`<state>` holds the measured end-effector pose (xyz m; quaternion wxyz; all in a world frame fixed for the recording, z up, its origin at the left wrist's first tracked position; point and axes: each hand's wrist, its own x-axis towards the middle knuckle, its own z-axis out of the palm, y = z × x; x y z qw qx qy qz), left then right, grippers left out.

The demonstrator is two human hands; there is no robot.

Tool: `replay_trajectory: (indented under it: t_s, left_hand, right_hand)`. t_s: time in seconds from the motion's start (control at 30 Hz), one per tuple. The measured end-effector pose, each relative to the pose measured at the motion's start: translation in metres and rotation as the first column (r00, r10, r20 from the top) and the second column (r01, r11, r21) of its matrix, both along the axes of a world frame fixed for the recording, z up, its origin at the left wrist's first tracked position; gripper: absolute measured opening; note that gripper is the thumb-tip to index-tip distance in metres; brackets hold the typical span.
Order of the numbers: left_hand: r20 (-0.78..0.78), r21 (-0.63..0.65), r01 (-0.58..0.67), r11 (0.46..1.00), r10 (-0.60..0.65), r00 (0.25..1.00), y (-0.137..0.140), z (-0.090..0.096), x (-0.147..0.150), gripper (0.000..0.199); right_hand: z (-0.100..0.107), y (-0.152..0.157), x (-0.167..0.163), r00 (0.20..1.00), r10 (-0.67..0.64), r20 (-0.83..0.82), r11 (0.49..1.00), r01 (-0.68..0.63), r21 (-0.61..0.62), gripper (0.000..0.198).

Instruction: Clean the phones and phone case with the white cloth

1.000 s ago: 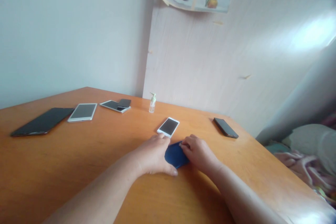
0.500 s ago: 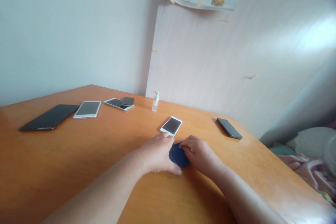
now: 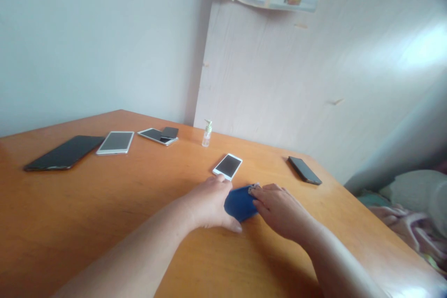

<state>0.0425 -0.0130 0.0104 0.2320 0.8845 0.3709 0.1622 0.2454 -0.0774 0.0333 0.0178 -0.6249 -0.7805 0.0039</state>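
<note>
A flat blue phone (image 3: 240, 203) lies on the wooden table in front of me, its screen not showing. My left hand (image 3: 213, 202) grips its left end between the thumb and the fingers, which hide that edge. Under the fingertips of my right hand (image 3: 279, 207), a small crumpled greyish cloth (image 3: 253, 188) presses on the far right corner of the phone. Most of the cloth is covered by the fingers. Just beyond my left hand rests a white phone (image 3: 228, 166) with a dark screen.
At the left of the table (image 3: 139, 172) lie a black tablet (image 3: 66, 152), a white tablet (image 3: 116, 143), and a white device (image 3: 150, 135) with a small dark phone (image 3: 170, 132) on it. A pump bottle (image 3: 207, 134) stands near the wall. A black phone (image 3: 304, 170) lies right.
My right hand has slid right across the blue phone with the cloth, uncovering more of its surface. The cloth shows more now. My left hand keeps its hold in nearly the same place.
</note>
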Motion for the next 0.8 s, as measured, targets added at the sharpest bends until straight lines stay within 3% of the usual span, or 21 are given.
replay_trajectory:
  t_s: [0.13,0.37,0.57,0.63,0.67,0.73,0.8]
  left_hand:
    - [-0.013,-0.002,0.005,1.0,-0.005,1.0,-0.002,0.004,0.0,0.071]
    - [0.017,-0.015,-0.008,1.0,0.008,1.0,-0.001,0.0,0.0,0.074]
    - [0.062,-0.021,-0.014,1.0,0.015,0.998,0.0,0.001,-0.001,0.074]
    - [0.082,-0.014,-0.022,1.0,0.023,0.996,0.001,0.002,-0.001,0.071]
    - [0.108,-0.008,-0.029,1.0,0.029,0.994,0.001,0.002,-0.001,0.068]
    - [0.209,0.002,-0.05,0.999,0.049,0.977,0.002,0.002,0.001,0.055]
    - [0.356,-0.014,-0.072,0.997,0.072,0.932,0.004,0.0,0.005,0.042]
  right_hand:
    - [0.005,-0.007,-0.002,0.991,0.129,-0.038,0.988,-0.131,-0.076,0.032]
    - [0.0,0.0,0.004,0.998,0.022,-0.056,1.0,-0.023,-0.008,0.025]
    - [-0.019,0.02,0.014,0.939,-0.022,-0.343,0.99,0.069,0.127,0.022]
    - [-0.021,0.024,0.016,0.84,-0.067,-0.539,0.983,0.147,0.106,0.015]
    - [-0.021,0.025,0.016,0.751,-0.102,-0.652,0.98,0.187,0.062,0.01]
    - [-0.02,0.026,0.015,0.511,-0.164,-0.844,0.976,0.206,-0.065,0.009]
    - [-0.017,0.024,0.011,0.264,-0.184,-0.947,0.979,0.133,-0.153,0.012]
